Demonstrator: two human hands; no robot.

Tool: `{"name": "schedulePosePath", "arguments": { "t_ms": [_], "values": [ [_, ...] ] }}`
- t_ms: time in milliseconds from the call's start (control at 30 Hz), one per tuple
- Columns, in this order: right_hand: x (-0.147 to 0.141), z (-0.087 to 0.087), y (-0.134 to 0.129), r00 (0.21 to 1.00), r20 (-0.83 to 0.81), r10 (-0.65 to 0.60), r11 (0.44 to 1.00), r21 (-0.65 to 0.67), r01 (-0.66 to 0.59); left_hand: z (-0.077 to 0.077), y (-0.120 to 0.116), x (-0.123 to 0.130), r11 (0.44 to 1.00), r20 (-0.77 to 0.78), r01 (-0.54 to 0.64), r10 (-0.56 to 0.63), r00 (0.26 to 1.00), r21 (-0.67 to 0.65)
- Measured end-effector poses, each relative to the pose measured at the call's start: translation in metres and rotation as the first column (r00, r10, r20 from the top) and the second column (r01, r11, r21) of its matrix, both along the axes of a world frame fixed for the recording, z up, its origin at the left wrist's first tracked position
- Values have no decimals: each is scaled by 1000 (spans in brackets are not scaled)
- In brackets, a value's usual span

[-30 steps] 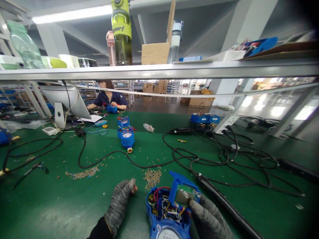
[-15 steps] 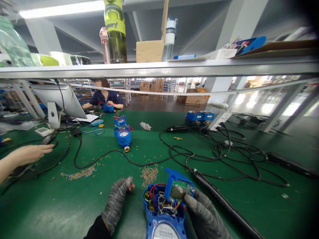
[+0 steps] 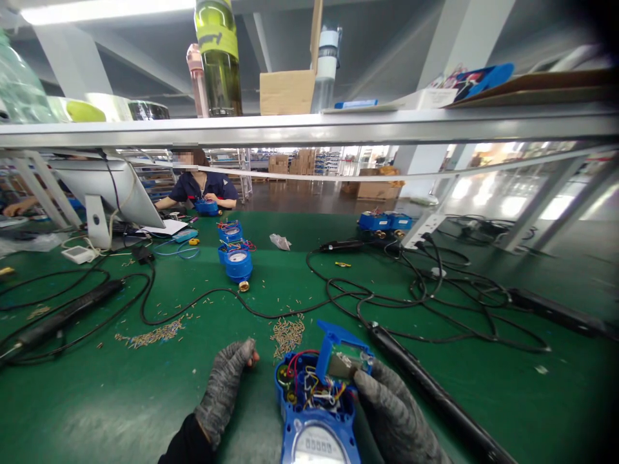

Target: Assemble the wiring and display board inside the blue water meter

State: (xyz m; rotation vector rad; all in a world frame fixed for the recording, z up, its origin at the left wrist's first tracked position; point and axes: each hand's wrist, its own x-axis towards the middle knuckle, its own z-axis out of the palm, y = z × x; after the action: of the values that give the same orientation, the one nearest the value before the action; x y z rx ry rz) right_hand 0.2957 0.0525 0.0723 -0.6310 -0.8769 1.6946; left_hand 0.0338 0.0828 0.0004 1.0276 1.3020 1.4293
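A blue water meter (image 3: pixel 316 419) lies in front of me, its upper housing uncovered. Red, yellow and white wires and round parts show inside. My right hand (image 3: pixel 396 406), in a grey glove, grips the blue meter cover (image 3: pixel 344 354), which is tilted up above the housing; a circuit board sits in its underside. My left hand (image 3: pixel 232 374), in a grey fingerless glove, rests on the table left of the meter with its fingers curled closed. Whatever may be in those fingers is hidden. Just beyond it lies a pile of small screws (image 3: pixel 288 334).
A black electric screwdriver (image 3: pixel 430 386) lies to the right, another screwdriver (image 3: pixel 72 316) at the left. Cables (image 3: pixel 358 296) wind over the green table. More screws (image 3: pixel 155 334), meters (image 3: pixel 238 263), a monitor (image 3: pixel 104 200) and a seated co-worker (image 3: pixel 198 187) are farther off. A shelf (image 3: pixel 290 129) crosses above.
Another person's hand at the left has gone out of view, and a screwdriver lies on the table there. My hands and the meter cover hold nearly the same pose.
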Motion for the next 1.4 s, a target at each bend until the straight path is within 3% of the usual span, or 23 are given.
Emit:
{"name": "schedulePosePath", "arguments": {
  "t_ms": [367, 800, 1133, 1267, 1400],
  "values": [
    [7, -11, 1, 999, 34, 3, 1000, -1, -3, -3, 0, -1, 1000, -1, 9, -9, 1000, -1],
    [2, 2, -3, 996, -24, 81, 996, 26, -81, 0, 0, 1, 1000, 9, 5, -5, 1000, 4],
    [4, -6, 0, 996, 82, -38, 999, 43, 34, -2, 3, 0, 1000, 17, 23, -23, 1000, 17],
    [11, -17, 4, 987, 150, -56, 997, 67, 47, -1, 3, 1, 999, 28, 14, -15, 999, 30],
    [22, -41, 10, 964, 227, -141, 989, 77, 126, 1, 3, 3, 999, 43, -4, 3, 999, 34]
  ]
}}
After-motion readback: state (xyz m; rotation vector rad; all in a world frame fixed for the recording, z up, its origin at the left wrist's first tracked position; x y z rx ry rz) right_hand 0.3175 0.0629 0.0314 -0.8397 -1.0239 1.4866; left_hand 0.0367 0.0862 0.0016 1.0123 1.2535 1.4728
